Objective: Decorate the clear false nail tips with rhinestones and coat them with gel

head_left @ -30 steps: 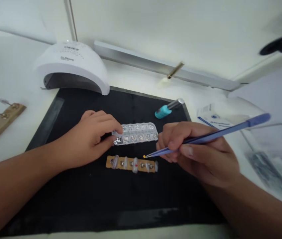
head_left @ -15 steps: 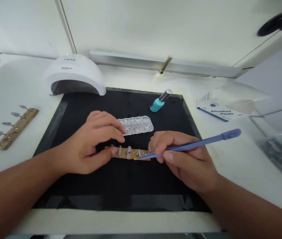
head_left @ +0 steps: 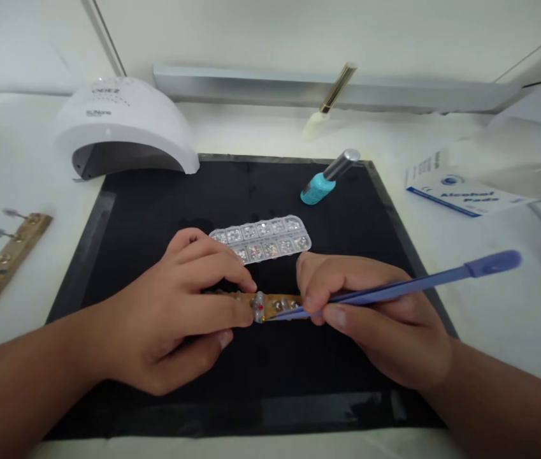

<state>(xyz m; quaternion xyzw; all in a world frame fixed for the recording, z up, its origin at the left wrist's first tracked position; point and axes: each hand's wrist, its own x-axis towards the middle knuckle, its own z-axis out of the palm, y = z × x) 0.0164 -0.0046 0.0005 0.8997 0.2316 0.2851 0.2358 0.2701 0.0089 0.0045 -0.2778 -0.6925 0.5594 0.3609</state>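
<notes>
My left hand is closed over the left part of a wooden strip, its index fingertip against a clear nail tip. That nail tip carries a red gem. My right hand grips a pair of blue-purple tweezers, whose points reach the lower end of this nail tip. A tiny yellow gem shows right at the points; whether they still pinch it is too small to tell. More nail tips stand on the strip's right part, and my left fingers hide its left end.
Behind my hands lies a clear case of gems on the black mat. A turquoise polish bottle, a white nail lamp, a gold-handled brush and an alcohol pads box stand around. Another nail-tip strip is at left.
The left index finger has come onto the strip by the red-gem nail tip, and the thumb has drawn off toward me. The tweezer points and yellow gem have moved to that nail tip's lower end.
</notes>
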